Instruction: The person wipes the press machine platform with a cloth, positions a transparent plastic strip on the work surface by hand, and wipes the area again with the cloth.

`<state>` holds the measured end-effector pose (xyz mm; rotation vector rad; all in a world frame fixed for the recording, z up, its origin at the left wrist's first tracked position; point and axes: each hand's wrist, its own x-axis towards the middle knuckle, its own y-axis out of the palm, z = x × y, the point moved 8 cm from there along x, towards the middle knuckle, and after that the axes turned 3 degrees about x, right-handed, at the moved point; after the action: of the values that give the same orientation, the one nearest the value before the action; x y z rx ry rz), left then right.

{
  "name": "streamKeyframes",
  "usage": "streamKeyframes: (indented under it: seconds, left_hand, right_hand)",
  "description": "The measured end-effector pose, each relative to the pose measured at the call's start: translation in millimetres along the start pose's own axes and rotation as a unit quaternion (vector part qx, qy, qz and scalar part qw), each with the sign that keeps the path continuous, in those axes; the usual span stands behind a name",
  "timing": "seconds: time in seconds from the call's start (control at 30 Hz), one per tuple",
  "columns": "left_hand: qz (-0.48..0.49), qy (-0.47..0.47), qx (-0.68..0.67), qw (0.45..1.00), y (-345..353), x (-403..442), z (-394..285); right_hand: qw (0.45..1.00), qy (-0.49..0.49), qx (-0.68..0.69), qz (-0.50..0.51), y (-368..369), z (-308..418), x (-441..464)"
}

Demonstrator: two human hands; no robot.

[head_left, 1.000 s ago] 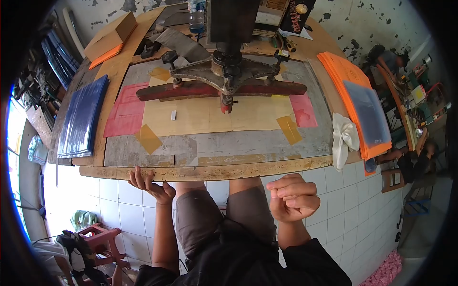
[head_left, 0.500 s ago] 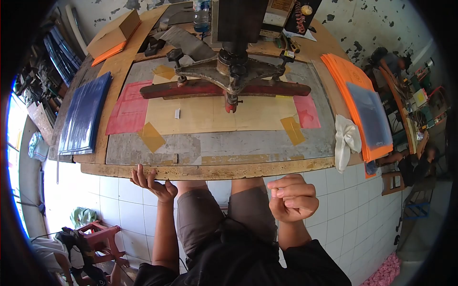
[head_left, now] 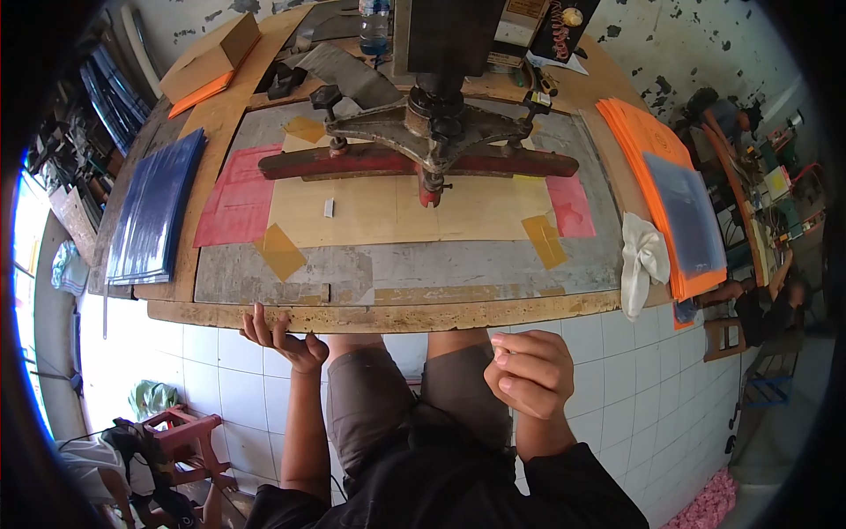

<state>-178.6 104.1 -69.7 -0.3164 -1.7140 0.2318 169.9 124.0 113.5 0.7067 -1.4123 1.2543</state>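
Observation:
My left hand (head_left: 284, 339) rests against the wooden front edge (head_left: 388, 316) of the work table, fingers apart and holding nothing visible. Above my lap, just in front of that edge, my right hand (head_left: 531, 374) is closed with thumb and fingers pinched together; whatever may be in them is hidden. Over the table stands a press head (head_left: 432, 132) with a long worn red bar (head_left: 370, 166). Beneath it lies a pale yellow sheet (head_left: 379, 220) with pink ends (head_left: 233, 198), fixed with brown tape (head_left: 280, 252). A small white piece (head_left: 330, 208) sits on the sheet.
Dark blue plastic covers (head_left: 154, 212) are stacked at the left. Orange sheets (head_left: 630, 159) with a clear plastic sleeve (head_left: 683, 212) lie at the right, beside a white cloth (head_left: 644, 264). A cardboard box (head_left: 210, 57) stands back left. A person (head_left: 775, 304) sits far right.
My right hand has moved slightly left and turned, its fingers still curled together. My left hand stays at the table edge. The person at far right has raised an arm.

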Motion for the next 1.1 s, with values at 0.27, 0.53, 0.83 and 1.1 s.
streamKeyframes:
  seconds: [0.27, 0.53, 0.83, 1.1]
  left_hand:
    - [0.0, -0.003, 0.001, 1.0, 0, -1, 1]
    - [0.012, -0.005, 0.0, 1.0, -2, 0, 0]
    - [0.01, -0.012, -0.008, 1.0, -1, 0, -2]
    - [0.02, -0.017, -0.015, 1.0, 0, -3, -2]
  right_hand:
    - [0.998, 0.053, 0.032, 0.028, -1, -4, 6]
    - [0.995, 0.094, -0.007, 0.013, -6, -26, -13]
    - [0.988, 0.132, -0.058, 0.059, -15, -35, -24]
    - [0.975, 0.201, -0.057, 0.078, -23, -56, -27]
